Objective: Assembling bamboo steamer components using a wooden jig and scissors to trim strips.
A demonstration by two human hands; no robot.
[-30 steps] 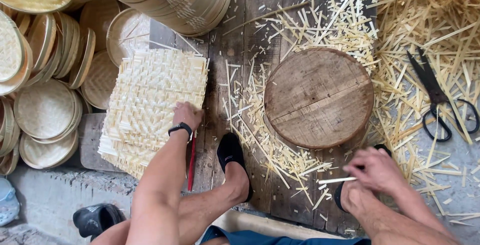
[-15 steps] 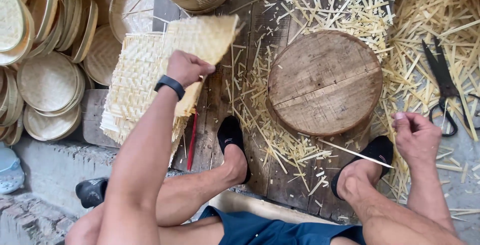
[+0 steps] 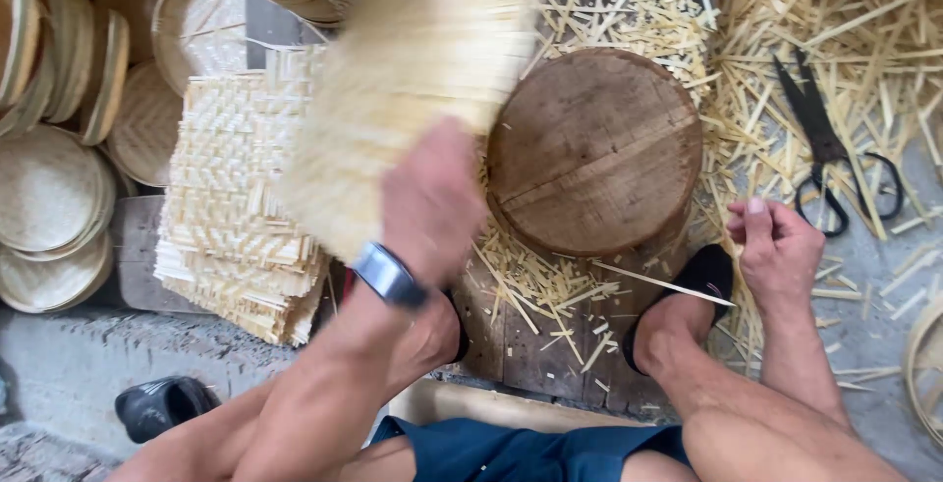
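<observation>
Pale woven bamboo mat, pinched in the left hand above the round wooden block, could slip askew, while the right hand pinches a thin bamboo strip.

Dark plank floor, grey concrete ground, daylight

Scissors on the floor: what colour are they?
Black scissors, lying on pale bamboo strips; the head view shows them.

Pale yellow woven mat, brown wooden block, black scissors
</observation>
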